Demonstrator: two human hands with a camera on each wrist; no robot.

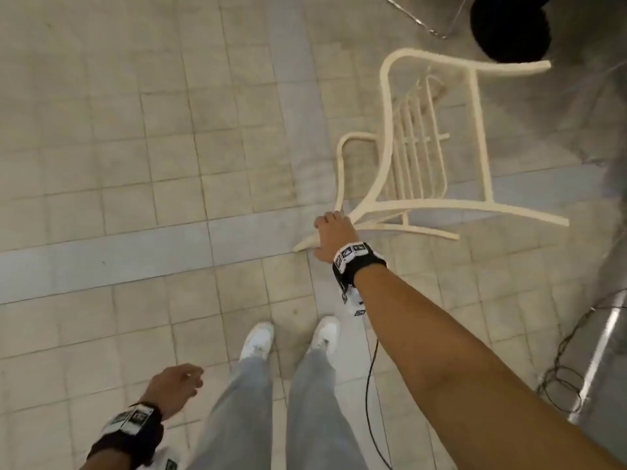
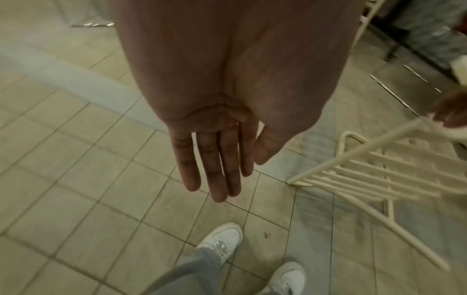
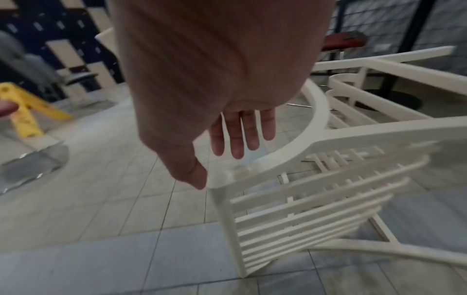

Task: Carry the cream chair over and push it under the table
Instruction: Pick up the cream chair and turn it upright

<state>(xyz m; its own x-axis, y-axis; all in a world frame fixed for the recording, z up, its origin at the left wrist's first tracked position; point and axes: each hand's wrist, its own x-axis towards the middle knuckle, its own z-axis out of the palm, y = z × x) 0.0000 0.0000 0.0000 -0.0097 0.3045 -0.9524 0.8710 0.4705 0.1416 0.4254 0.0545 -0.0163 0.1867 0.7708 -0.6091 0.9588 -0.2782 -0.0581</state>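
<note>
The cream chair (image 1: 481,130) of slatted bars and curved rails stands ahead and to my right on the tiled floor, and it looks tilted. My right hand (image 1: 334,239) reaches down to its near corner. In the right wrist view the right hand (image 3: 209,163) has straight fingers (image 3: 237,139) spread over the curved rail, with the thumb touching the corner of the chair (image 3: 353,137). My left hand (image 1: 176,385) hangs at my side, away from the chair. In the left wrist view the left hand (image 2: 240,179) is flat and holds nothing, with the chair (image 2: 353,152) to its right.
A black round pedestal base (image 1: 509,28) stands just beyond the chair. Cables (image 1: 559,378) and a metal post (image 1: 600,351) lie at the right. A yellow floor sign (image 3: 25,111) stands off to the left. My white shoes (image 1: 258,337) are on the tiles below the chair.
</note>
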